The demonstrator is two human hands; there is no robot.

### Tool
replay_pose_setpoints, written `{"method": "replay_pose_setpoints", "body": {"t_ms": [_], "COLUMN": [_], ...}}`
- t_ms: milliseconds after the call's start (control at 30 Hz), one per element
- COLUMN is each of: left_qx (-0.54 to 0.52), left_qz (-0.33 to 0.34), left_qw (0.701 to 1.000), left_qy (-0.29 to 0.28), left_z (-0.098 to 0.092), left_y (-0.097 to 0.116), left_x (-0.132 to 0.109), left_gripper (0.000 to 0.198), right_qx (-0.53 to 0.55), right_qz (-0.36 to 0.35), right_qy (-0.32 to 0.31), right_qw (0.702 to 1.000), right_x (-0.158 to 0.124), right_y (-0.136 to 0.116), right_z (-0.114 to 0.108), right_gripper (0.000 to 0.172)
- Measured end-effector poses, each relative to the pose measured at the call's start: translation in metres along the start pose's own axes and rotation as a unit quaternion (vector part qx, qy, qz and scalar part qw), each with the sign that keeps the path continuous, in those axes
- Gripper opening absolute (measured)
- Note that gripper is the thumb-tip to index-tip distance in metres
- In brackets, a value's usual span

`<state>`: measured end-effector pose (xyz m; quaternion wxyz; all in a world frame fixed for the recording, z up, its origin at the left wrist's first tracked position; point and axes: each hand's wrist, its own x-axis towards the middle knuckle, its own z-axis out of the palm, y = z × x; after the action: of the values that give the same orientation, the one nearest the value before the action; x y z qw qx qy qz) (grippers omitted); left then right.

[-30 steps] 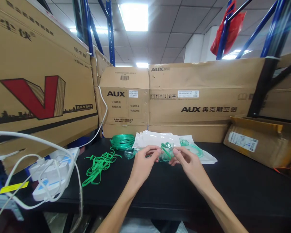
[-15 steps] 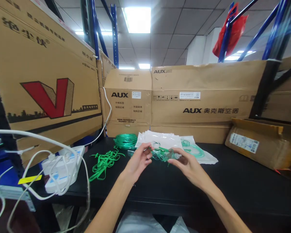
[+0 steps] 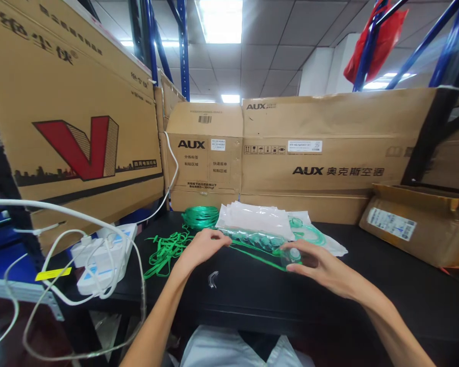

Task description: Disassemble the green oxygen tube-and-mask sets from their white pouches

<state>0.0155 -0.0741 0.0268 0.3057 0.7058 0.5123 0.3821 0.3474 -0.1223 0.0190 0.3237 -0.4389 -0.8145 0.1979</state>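
Note:
My right hand (image 3: pixel 323 262) grips a small clear, green-tinted plastic mask (image 3: pixel 291 256) with a pale round port, which looks like an oxygen mask. A thin green elastic strap (image 3: pixel 258 256) runs taut from it to my left hand (image 3: pixel 206 247), whose fingertips pinch the far end. Just behind the strap lies a row of similar clear green plastic pieces (image 3: pixel 252 238). Left of my left hand sits a loose heap of green straps (image 3: pixel 168 253). A few thin whitish strips (image 3: pixel 213 279) rest on the black table (image 3: pixel 252 295) below it.
A coil of green tubing (image 3: pixel 201 217), white plastic bags (image 3: pixel 254 218) and a bag with green tubing (image 3: pixel 309 235) lie at the back. Cardboard panels (image 3: pixel 321 122) stand behind. At left is a power strip (image 3: pixel 103 262) with white cables; at right, a carton (image 3: pixel 409 224).
My hands have moved apart, the left one leftward and the right one to the right with the mask. The green strap now stretches between them. The view has shifted slightly.

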Motion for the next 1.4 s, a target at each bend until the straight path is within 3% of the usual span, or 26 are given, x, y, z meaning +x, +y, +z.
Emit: {"method": "replay_pose_setpoints", "body": {"t_ms": [167,267,367,500,600,700,833,1067,1267,1400], "left_qx": [0.169,0.244,0.310,0.371,0.392,0.398,0.384,0.301,0.254,0.238], "left_qz": [-0.015,-0.019,-0.017,0.003,-0.015,-0.044,-0.057,-0.039,-0.031,-0.003], "left_qw": [0.984,0.966,0.945,0.925,0.919,0.916,0.922,0.952,0.952,0.942], "left_qy": [0.055,0.084,0.101,0.081,0.036,0.011,0.014,0.047,0.165,0.236], "left_z": [-0.003,-0.014,-0.034,-0.053,-0.056,-0.055,-0.061,-0.090,-0.105,-0.107], "left_y": [-0.005,-0.005,-0.006,-0.010,-0.017,-0.025,-0.029,-0.021,-0.017,-0.001], "left_x": [-0.011,-0.004,0.024,0.081,0.115,0.132,0.139,0.142,0.134,0.123], "left_gripper": [0.025,0.029,0.027,0.034,0.035,0.033,0.029,0.032,0.030,0.034], "right_qx": [-0.059,-0.061,-0.063,-0.063,-0.064,-0.069,-0.073,-0.063,-0.062,-0.062], "right_qz": [0.022,0.021,0.018,0.011,0.001,0.000,0.000,-0.011,-0.005,0.004], "right_qy": [0.000,0.012,0.037,0.064,0.068,0.075,0.080,0.081,0.076,0.068], "right_qw": [0.998,0.998,0.997,0.996,0.996,0.995,0.994,0.995,0.995,0.996], "right_x": [0.007,0.014,0.019,0.021,0.018,0.016,0.015,0.019,0.020,0.020], "right_y": [0.018,0.029,0.034,0.036,0.034,0.031,0.032,0.029,0.028,0.030], "right_z": [0.026,0.044,0.062,0.078,0.080,0.080,0.080,0.079,0.079,0.079], "right_gripper": [0.052,0.053,0.052,0.054,0.053,0.053,0.054,0.049,0.051,0.053]}}
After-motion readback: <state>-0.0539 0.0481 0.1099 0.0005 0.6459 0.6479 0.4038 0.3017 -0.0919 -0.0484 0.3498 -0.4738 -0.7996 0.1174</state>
